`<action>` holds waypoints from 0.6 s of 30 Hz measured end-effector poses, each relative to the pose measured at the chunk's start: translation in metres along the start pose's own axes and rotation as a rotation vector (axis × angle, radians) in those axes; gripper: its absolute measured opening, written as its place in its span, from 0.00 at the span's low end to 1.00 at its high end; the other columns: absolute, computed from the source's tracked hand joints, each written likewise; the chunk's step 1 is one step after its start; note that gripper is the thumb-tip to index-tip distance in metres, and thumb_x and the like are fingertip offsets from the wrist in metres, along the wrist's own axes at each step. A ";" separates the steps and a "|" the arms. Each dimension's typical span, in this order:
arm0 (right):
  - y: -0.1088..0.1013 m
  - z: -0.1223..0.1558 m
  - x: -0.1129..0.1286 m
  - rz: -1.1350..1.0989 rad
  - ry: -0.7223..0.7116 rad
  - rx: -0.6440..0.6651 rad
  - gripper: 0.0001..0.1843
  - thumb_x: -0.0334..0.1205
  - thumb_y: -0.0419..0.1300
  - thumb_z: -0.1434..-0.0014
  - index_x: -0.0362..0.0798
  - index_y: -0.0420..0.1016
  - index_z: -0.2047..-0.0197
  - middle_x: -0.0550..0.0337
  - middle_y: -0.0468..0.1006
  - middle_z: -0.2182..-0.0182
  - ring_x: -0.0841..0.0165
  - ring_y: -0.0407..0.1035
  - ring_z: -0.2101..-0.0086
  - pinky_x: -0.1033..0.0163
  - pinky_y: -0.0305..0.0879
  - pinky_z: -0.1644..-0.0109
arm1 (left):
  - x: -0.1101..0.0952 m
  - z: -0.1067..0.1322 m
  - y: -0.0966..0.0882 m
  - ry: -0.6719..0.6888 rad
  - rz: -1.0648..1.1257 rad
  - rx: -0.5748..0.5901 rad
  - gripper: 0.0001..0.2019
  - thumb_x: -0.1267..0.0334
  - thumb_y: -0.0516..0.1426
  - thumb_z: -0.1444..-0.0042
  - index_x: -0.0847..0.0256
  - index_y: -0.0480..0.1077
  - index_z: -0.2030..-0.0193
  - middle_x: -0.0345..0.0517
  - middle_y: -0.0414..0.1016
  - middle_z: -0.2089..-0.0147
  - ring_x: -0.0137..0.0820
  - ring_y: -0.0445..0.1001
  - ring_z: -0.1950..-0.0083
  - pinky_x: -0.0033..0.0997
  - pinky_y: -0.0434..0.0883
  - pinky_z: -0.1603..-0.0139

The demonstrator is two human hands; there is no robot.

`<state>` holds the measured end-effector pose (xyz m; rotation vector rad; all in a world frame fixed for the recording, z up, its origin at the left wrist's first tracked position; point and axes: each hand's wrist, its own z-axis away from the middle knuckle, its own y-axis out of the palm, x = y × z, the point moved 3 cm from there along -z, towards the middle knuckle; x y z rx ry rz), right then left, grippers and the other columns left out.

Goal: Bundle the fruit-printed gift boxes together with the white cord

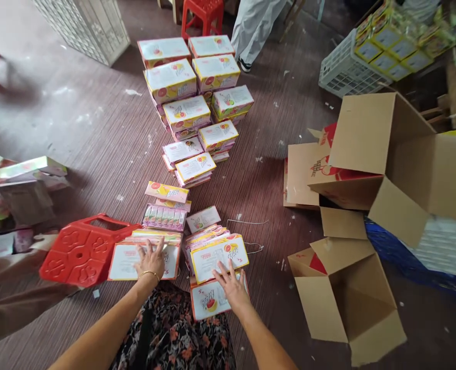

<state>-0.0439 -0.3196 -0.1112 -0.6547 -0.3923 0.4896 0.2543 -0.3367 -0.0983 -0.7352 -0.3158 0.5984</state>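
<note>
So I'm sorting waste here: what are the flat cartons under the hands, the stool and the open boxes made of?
Flat cartons: likely glossy printed paperboard, sheen and sharp folds. Stool: moulded red plastic, smooth and shiny. Open boxes: matte brown corrugated cardboard, probably.

We press our left hand flat on an unfolded carton sheet while our right hand rests open on a printed carton.

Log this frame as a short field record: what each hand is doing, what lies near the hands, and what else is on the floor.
left hand: left hand flat on a white flat carton
right hand: right hand on the lowest of a pile of flat cartons
beside left hand: red plastic stool tipped over
ahead: stacked printed boxes
right side: two open cardboard boxes
other person: legs at top
</note>
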 end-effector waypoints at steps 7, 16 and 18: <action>-0.054 -0.067 -0.015 0.109 -0.105 -0.134 0.43 0.20 0.42 0.39 0.72 0.37 0.31 0.72 0.33 0.31 0.50 0.30 0.32 0.19 0.50 0.44 | 0.008 -0.011 -0.008 -0.054 0.038 0.018 0.26 0.58 0.34 0.34 0.45 0.42 0.29 0.56 0.45 0.28 0.63 0.42 0.30 0.65 0.65 0.46; -0.093 -0.088 -0.018 0.089 -0.173 -0.133 0.39 0.26 0.46 0.35 0.72 0.38 0.31 0.71 0.32 0.30 0.46 0.28 0.33 0.20 0.52 0.45 | 0.004 -0.013 -0.013 -0.111 0.131 0.002 0.27 0.55 0.32 0.34 0.46 0.46 0.29 0.57 0.41 0.27 0.63 0.37 0.29 0.71 0.59 0.45; -0.091 -0.084 -0.019 0.066 -0.182 -0.138 0.35 0.28 0.43 0.33 0.70 0.40 0.31 0.70 0.34 0.30 0.46 0.30 0.33 0.20 0.50 0.44 | 0.008 -0.012 -0.020 -0.046 0.142 0.016 0.27 0.59 0.35 0.34 0.49 0.50 0.30 0.57 0.45 0.28 0.60 0.37 0.28 0.70 0.55 0.41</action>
